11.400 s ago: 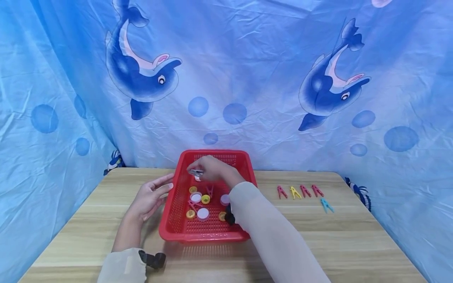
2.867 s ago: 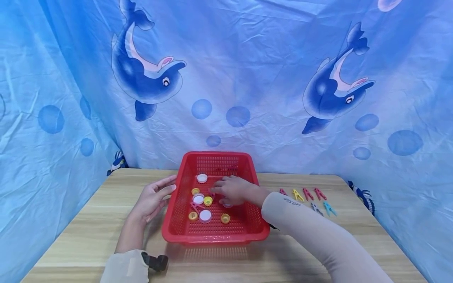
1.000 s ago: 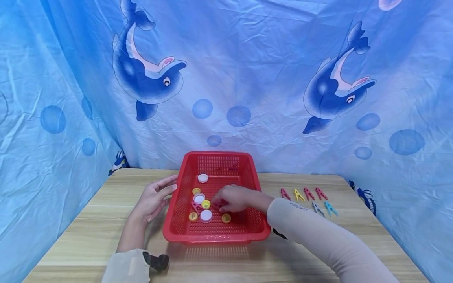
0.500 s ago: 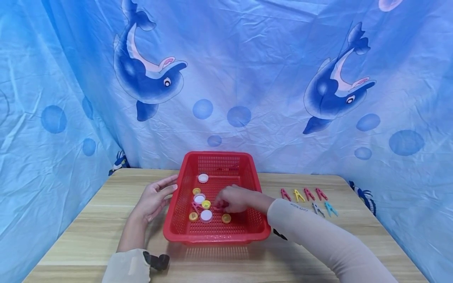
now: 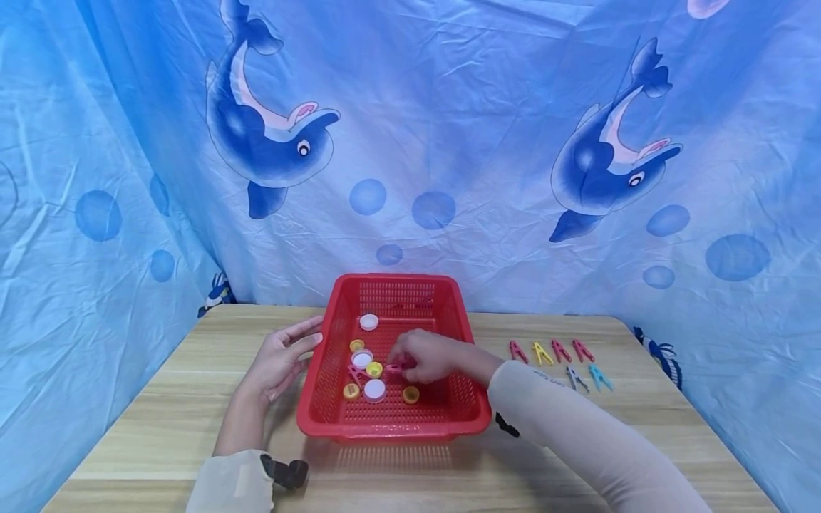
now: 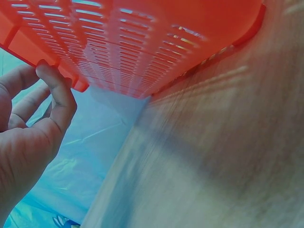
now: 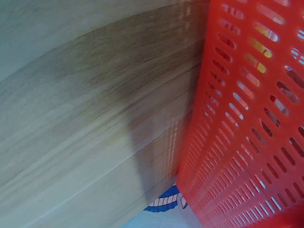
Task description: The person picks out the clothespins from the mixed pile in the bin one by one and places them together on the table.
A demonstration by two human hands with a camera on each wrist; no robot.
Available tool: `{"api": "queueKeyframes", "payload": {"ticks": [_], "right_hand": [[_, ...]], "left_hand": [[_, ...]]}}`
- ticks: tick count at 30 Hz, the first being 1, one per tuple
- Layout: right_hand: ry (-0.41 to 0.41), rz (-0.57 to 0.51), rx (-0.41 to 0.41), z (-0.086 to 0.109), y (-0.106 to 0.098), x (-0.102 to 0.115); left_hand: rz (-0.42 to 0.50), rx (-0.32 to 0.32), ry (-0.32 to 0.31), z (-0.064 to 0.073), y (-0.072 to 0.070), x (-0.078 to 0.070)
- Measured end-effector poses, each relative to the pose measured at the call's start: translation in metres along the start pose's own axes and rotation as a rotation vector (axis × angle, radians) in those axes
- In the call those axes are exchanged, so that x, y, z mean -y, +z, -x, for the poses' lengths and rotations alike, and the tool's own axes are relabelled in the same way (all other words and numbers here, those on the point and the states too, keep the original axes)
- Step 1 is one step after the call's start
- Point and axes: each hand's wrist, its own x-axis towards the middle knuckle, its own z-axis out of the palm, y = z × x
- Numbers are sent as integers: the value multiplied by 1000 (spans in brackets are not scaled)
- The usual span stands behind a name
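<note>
In the head view my right hand (image 5: 426, 354) reaches into the red basket (image 5: 391, 430) and pinches a pink clothespin (image 5: 394, 369) between thumb and fingers, low over the basket floor. Another pink clothespin (image 5: 355, 373) lies to its left among bottle caps: a yellow cap (image 5: 374, 370), a white cap (image 5: 375, 390) and several more. My left hand (image 5: 279, 361) touches the basket's left rim from outside with its thumb and fingertips. The left wrist view shows those fingers (image 6: 59, 95) at the rim. Basket wall (image 7: 247, 123) fills the right wrist view's right side, hiding my right hand.
Right of the basket on the wooden table (image 5: 545, 442) lie several clothespins: pink, a yellow clothespin (image 5: 541, 353), a grey clothespin (image 5: 576, 380) and a blue clothespin (image 5: 600, 378). A blue dolphin-print curtain (image 5: 410, 142) hangs behind and along the sides.
The grey clothespin has left the basket and lies on the table. My right hand has gone to the pink clothespin and lifted it slightly. My left hand stays at the rim.
</note>
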Motion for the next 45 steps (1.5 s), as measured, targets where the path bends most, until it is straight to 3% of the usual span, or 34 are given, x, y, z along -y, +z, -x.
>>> {"api": "queueKeyframes", "payload": {"ticks": [7,28,45], "right_hand": [[15,-115,-59,6,-8,-4],[-97,-55,-249,40,-52,-15],[-17,-95,-316,95,-65,-51]], "left_hand": [[-1,0,-1,-2,2,1],[-20,8,2,0,0,0],[-10,7,6,0,-1,0]]}}
